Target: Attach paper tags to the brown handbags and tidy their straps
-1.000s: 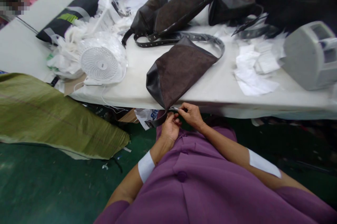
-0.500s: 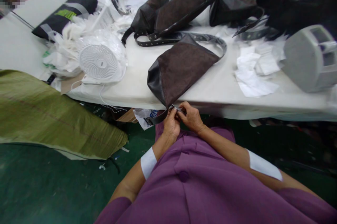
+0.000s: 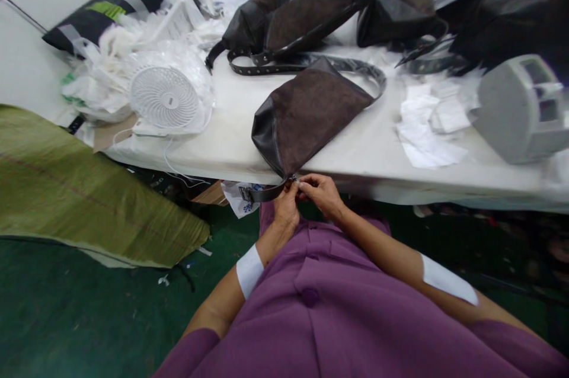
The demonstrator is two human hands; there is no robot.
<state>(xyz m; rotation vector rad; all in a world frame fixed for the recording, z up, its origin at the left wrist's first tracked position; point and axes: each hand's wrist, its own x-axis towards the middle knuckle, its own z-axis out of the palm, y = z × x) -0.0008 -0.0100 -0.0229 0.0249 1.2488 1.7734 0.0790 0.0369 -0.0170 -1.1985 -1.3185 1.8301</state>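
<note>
A dark brown suede bag (image 3: 311, 117) with black leather ends lies at the table's front edge, its lower corner pointing towards me. From that corner a short black strap (image 3: 269, 193) with a metal buckle hangs past the edge to the left. My left hand (image 3: 287, 209) is closed, thumb up, on the strap's end beside a small metal fitting (image 3: 292, 178). Pressed together at the same spot are the fingertips of my right hand (image 3: 325, 195). Whatever small piece they pinch is too hidden to name. The bag's long studded strap (image 3: 355, 64) loops behind it.
Several similar bags (image 3: 315, 10) lie further back. To the left stand a white fan (image 3: 164, 96) and plastic wrapping (image 3: 111, 79). White paper pieces (image 3: 422, 123) and a grey device (image 3: 515, 111) are to the right. A green sheet (image 3: 89, 194) hangs at lower left.
My hands stay at the bag's corner, and the right fingers have shifted slightly closer to the fitting. The buckle end of the short strap now shows more clearly. The view has shifted slightly.
</note>
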